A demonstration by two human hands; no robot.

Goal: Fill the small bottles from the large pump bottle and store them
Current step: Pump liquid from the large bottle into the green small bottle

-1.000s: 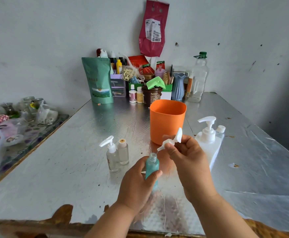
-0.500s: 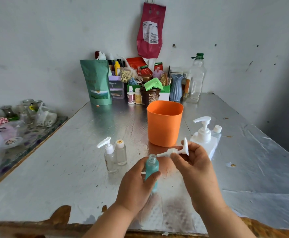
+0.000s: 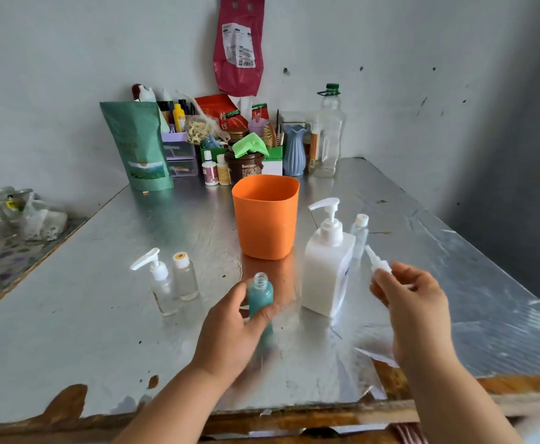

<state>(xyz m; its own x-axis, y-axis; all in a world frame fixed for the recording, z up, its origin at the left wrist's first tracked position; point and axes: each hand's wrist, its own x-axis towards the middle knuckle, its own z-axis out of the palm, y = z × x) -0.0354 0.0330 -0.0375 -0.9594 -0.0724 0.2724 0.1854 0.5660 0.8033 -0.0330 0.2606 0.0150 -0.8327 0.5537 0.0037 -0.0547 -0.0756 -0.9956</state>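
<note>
The crinkled, foil-bright surface [image 3: 79, 331] carries a matte orange tub [image 3: 265, 219], soft-cornered and open-topped. Just right of it stands the large pump bottle [image 3: 324, 270] — square, milky white, upright, its spout pointing left. The left hand [image 3: 230, 334] grips the translucent teal bottle [image 3: 260, 294] round its lower body. The bottle is upright, its threaded neck open, just left of that spout and lower. The right hand [image 3: 414, 302], beside the big bottle's right flank, pinches the small white pump cap [image 3: 378, 262], so it is not free to press. The coming move likely turns on bringing the open neck under the spout — a short shift right and up.
</note>
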